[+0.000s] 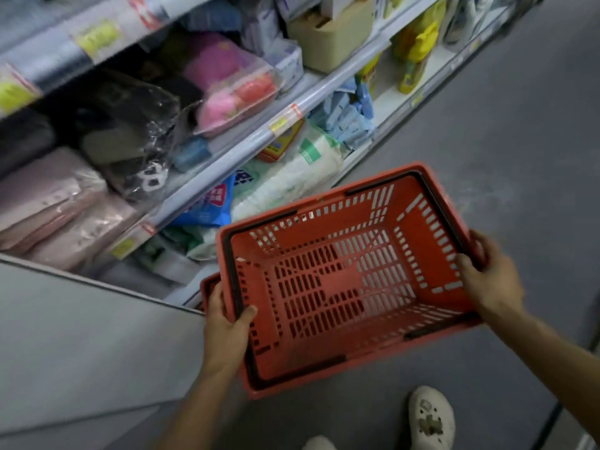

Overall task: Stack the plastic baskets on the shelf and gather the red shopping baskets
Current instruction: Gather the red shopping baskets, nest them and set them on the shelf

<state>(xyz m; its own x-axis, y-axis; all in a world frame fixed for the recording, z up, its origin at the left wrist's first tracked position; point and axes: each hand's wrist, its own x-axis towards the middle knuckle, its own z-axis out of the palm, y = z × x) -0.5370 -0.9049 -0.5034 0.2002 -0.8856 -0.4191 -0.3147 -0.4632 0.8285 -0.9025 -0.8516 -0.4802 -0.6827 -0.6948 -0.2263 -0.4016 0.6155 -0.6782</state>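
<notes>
A red shopping basket (344, 274) with black handles folded along its rim is held above the grey floor, empty and tilted toward the shelves. My left hand (227, 329) grips its near left rim, thumb inside. My right hand (487, 274) grips the right rim. The edge of a second red basket (207, 289) peeks out under the left side, nested beneath the first. A beige plastic basket (331, 40) stands on an upper shelf at the back.
Store shelves (246, 138) run along the left, filled with packaged cloths, pink bundles, blue packs and yellow bottles. A grey panel (81, 345) fills the lower left. The grey aisle floor (519, 141) extends right. My white shoe (430, 417) shows below.
</notes>
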